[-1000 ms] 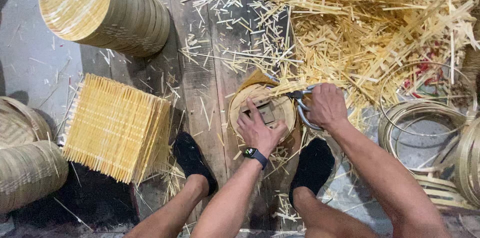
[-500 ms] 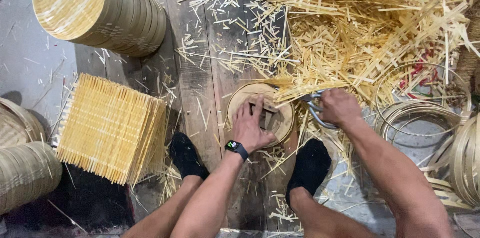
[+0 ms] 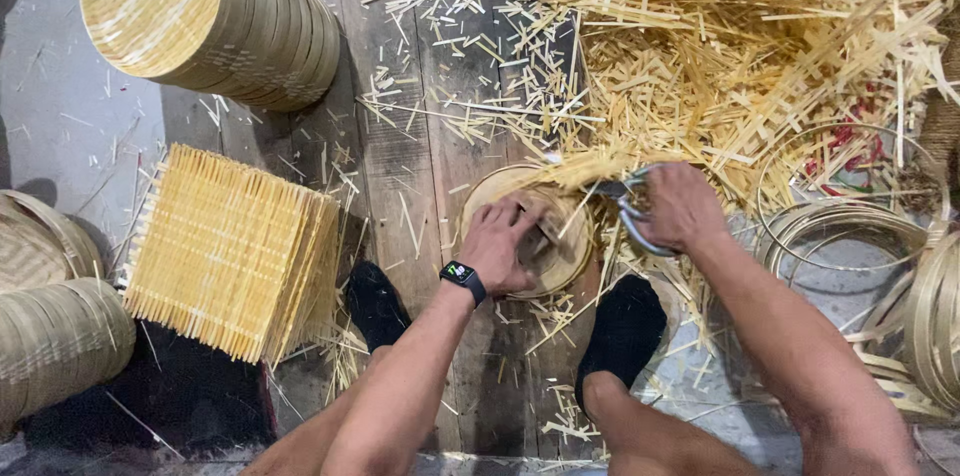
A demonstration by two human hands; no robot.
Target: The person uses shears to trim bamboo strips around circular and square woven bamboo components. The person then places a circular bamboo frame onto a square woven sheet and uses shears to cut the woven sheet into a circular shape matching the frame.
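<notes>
A small round bamboo ring with a woven slat bottom [image 3: 560,261] lies on the wooden floor between my two feet in black socks. My left hand [image 3: 500,246], a watch on its wrist, presses down inside the ring, fingers on the slats. My right hand [image 3: 680,206] grips metal shears [image 3: 628,208] at the ring's right edge, their blades pointing left at slat ends that stick out over the rim.
A big heap of cut bamboo strips [image 3: 740,46] fills the upper right. A stack of round bamboo trays [image 3: 210,16] lies at the upper left, a pile of square woven mats [image 3: 230,256] at the left, bamboo hoops [image 3: 850,236] at the right.
The view has shifted slightly. My left hand has moved a little within the ring and my right hand with the shears has stayed at the ring's right edge.
</notes>
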